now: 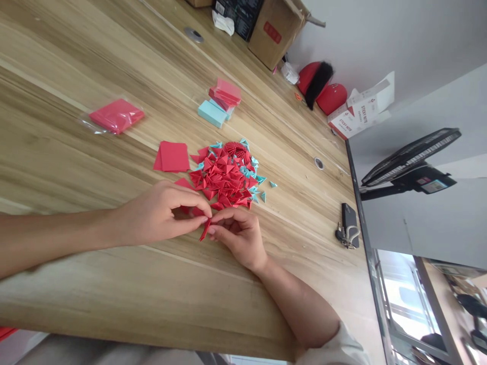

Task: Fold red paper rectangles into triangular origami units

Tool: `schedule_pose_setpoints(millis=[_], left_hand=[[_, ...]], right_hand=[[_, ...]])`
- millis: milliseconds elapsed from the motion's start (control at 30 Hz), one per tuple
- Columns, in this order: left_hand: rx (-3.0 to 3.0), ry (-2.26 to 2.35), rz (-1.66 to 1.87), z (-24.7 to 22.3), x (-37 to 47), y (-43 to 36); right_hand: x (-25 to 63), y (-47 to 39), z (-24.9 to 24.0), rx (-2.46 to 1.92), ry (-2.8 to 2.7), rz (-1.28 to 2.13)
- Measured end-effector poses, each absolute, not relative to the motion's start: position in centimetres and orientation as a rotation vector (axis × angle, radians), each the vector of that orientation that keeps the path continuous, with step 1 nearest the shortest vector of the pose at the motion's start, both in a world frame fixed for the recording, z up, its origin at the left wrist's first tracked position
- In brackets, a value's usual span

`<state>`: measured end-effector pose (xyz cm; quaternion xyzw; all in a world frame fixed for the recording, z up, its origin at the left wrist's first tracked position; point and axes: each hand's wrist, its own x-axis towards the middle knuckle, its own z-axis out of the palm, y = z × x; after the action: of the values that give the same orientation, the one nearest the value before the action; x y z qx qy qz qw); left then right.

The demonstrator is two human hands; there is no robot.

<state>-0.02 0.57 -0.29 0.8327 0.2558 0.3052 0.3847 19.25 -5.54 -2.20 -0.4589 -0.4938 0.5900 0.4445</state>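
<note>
Between my fingertips is a small folded strip of red paper (205,229). My left hand (167,210) pinches it from the left, and my right hand (239,235) grips its other side with thumb and forefinger. Just beyond my hands lies a heap of folded red paper triangles (224,177), mixed with light blue triangles (249,172). A ring of joined red pieces (236,150) rests at the back of the heap. Flat red paper squares (174,156) are stacked left of it, and my left hand partly covers more red paper near the heap.
Farther back sit red and blue paper stacks (212,113). A wrapped red pack (117,115) lies to the left. Along the far edge stand a cardboard box (276,33) and a sticky note box (361,114). Keys (347,235) and a black fan (409,157) are at the right.
</note>
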Motion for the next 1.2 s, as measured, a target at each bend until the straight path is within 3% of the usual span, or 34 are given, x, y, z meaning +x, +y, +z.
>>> schedule_pose_setpoints(millis=[1200], left_hand=[[2.167, 0.628, 0.765, -0.51, 0.13, 0.66]], right_hand=[[19.2, -5.55, -2.22, -1.103, -1.25, 1.446]])
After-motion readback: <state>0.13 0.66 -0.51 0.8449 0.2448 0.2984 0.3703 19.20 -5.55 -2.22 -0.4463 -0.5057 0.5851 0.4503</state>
